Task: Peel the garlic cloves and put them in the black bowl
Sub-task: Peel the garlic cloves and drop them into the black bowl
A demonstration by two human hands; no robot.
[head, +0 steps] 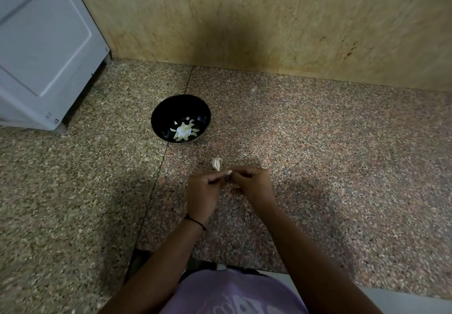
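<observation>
Black bowl (pixel 164 113) holds peeled cloves (pixel 183 137) (pale, curved).

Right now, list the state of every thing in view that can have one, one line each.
black bowl, upright on the counter, holding peeled cloves.
peeled cloves, lying loose in the bowl's bottom.
garlic piece, skin on, lying on the counter just beyond the grips.
held clove, pinched between both grips; how far peeled cannot be told.
left grip, fingers curled, pinching the held clove.
right grip, fingers curled, pinching the held clove.

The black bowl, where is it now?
In the head view the black bowl sits on the speckled counter, left of centre, beyond the garlic piece and right of the white appliance.
</observation>
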